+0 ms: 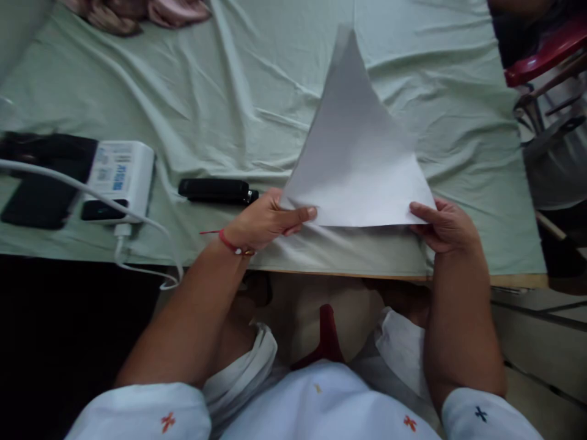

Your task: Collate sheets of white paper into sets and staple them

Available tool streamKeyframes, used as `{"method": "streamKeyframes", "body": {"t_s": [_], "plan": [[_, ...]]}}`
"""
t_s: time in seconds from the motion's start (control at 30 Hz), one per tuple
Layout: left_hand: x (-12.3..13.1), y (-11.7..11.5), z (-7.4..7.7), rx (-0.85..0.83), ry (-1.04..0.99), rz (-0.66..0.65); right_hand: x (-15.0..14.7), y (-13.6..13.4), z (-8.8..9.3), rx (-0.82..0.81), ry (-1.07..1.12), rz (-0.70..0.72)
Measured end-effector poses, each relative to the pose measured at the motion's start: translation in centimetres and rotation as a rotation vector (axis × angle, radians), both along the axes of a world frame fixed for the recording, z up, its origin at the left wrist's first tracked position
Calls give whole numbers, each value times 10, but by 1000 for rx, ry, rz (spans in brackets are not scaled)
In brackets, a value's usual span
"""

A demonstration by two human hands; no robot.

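A white sheet of paper [355, 146], its outline roughly a triangle with the narrow tip pointing away from me, is held above the cloth-covered table. My left hand [270, 217] pinches its near left corner, thumb on top and fingers underneath. At the near right corner, my right hand [444, 223] grips the paper the same way. The far tip looks slightly blurred, and I cannot tell whether the sheet is folded. Just left of my left hand lies a black, elongated device [213, 190] with a short metallic end.
A pale green wrinkled cloth [206, 91] covers the table. On the left are a white power bank [131, 174] with a white cable [59, 177] and a dark flat item [39, 198]. Bunched pinkish fabric [177, 11] lies at the back. A red chair [550, 58] stands right.
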State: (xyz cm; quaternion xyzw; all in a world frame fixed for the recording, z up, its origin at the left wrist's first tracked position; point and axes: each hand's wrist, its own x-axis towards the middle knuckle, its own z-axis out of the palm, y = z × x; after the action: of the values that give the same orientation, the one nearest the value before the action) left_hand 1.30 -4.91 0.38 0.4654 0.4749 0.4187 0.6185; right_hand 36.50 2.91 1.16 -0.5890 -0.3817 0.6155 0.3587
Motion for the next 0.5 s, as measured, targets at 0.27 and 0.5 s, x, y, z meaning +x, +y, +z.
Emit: {"method": "streamKeyframes", "body": {"t_s": [0.27,0.5], "plan": [[-2,1,6,-102,-12,4,8,-13,8,33,-111,153],[-1,3,3,-155,2,2,-8,-16,4,195,-268,138]]}}
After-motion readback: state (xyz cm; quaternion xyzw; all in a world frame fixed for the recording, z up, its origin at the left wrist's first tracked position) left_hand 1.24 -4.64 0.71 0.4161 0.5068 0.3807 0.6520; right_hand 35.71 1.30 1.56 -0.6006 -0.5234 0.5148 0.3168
